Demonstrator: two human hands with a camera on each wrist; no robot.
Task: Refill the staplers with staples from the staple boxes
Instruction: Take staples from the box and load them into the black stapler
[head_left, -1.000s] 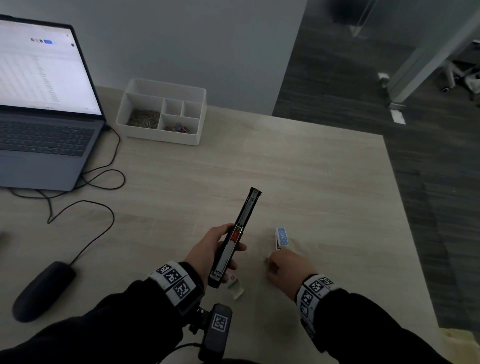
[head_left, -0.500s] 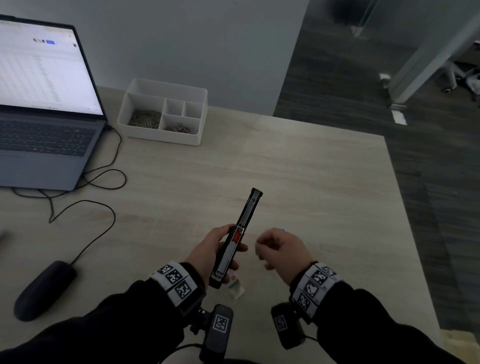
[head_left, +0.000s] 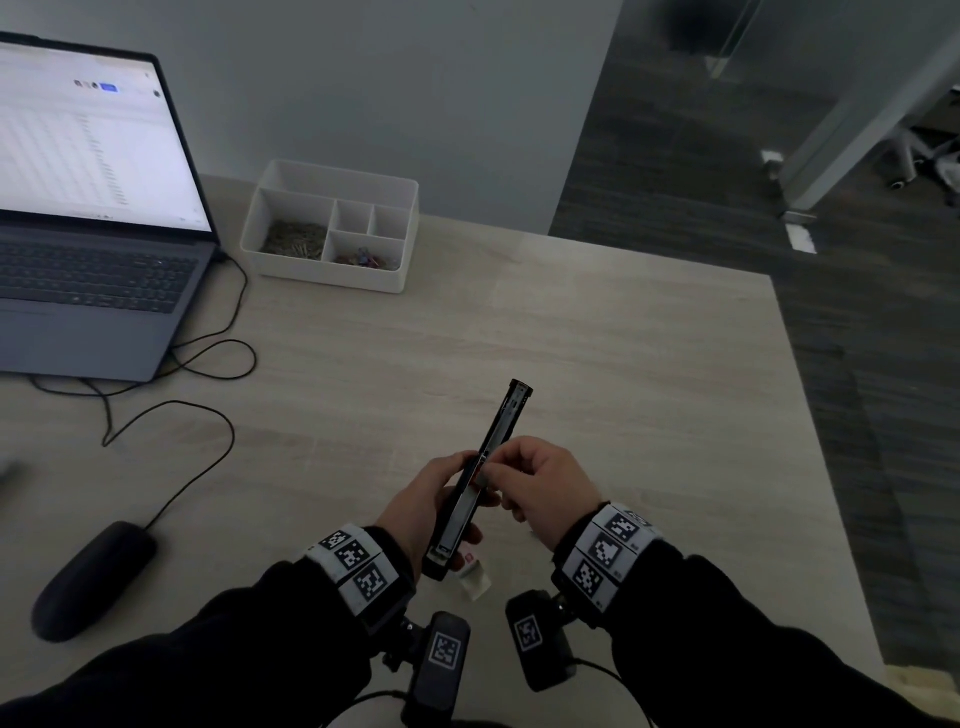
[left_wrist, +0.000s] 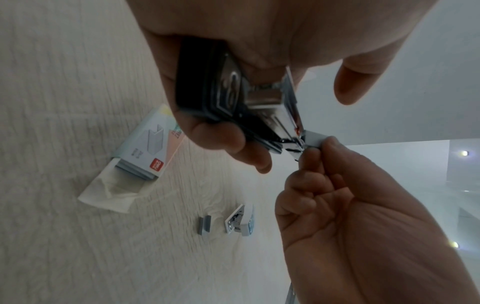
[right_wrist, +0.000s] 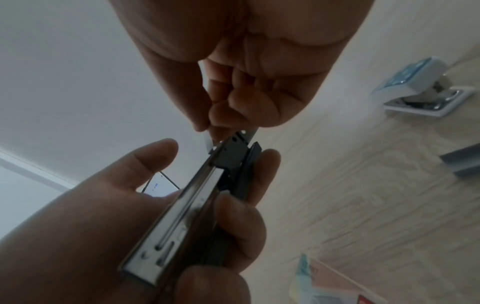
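My left hand grips a long black stapler above the table, swung open with its metal staple channel bared. The right hand pinches a short grey strip of staples against the middle of that channel. An open staple box lies on the table below the left hand. A loose staple strip and a small white-and-blue stapler rest on the table beyond it; in the head view my right hand hides them.
An open laptop stands at the far left with a cable running to a dark mouse. A white divided tray of clips sits at the back. The table's right edge drops to dark floor.
My right hand rose from the table beside the small stapler and moved left to the black stapler, bringing a staple strip to its channel. The left hand kept the stapler nearly still.
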